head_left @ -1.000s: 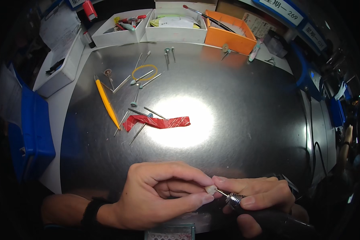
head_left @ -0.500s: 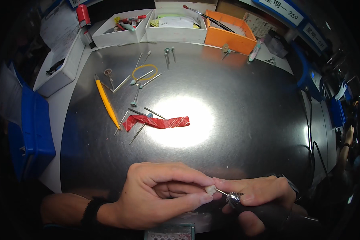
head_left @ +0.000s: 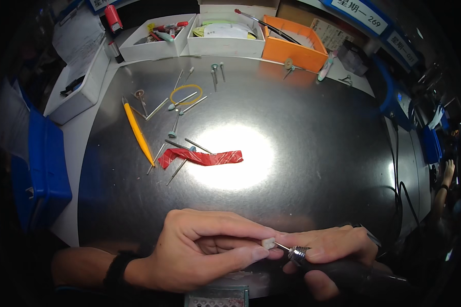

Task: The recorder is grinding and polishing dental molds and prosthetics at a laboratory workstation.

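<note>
The piece (head_left: 268, 243), small and whitish, is at the lower centre of the frame, clamped between the tips of the left hand's (head_left: 189, 250) thumb and forefinger; its right side pokes out past them. That hand's other fingers curl in behind. The right hand (head_left: 338, 245), at lower right, has its fingers closed around the tool (head_left: 298, 254), whose thin bit (head_left: 282, 246) points up and left to the piece's right side (whether the tip touches, I cannot tell).

Against half a second ago, the piece sits slightly farther left and shows a somewhat different outline, while both grips stay the same. At the far right edge, another person's hand (head_left: 449, 169) is raised a little higher. The tape (head_left: 210, 158) and yellow pen (head_left: 137, 132), left of centre, lie as they did.
</note>
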The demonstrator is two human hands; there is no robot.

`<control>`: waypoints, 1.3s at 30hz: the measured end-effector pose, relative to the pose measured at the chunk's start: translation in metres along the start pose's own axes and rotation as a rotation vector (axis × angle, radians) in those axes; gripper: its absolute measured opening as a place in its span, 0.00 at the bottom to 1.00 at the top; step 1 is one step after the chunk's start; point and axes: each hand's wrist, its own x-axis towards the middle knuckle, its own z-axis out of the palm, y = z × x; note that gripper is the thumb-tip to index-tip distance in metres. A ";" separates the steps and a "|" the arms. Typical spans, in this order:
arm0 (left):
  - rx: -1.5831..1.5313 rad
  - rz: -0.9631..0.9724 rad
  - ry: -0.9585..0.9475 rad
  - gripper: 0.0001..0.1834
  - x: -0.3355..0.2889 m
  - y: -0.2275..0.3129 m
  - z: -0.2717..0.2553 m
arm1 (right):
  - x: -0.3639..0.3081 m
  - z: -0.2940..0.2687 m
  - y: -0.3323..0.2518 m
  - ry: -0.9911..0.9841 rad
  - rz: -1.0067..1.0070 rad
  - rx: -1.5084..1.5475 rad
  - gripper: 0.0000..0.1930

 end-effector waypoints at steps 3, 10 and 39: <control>0.008 -0.019 -0.003 0.12 -0.001 -0.001 0.000 | -0.003 0.004 0.019 0.041 -0.272 0.161 0.13; 0.019 0.010 -0.012 0.12 0.000 -0.002 0.000 | 0.002 0.000 -0.012 0.024 0.010 0.033 0.14; 0.298 0.177 -0.005 0.11 0.001 -0.006 -0.003 | -0.002 -0.001 -0.027 0.117 0.344 0.302 0.12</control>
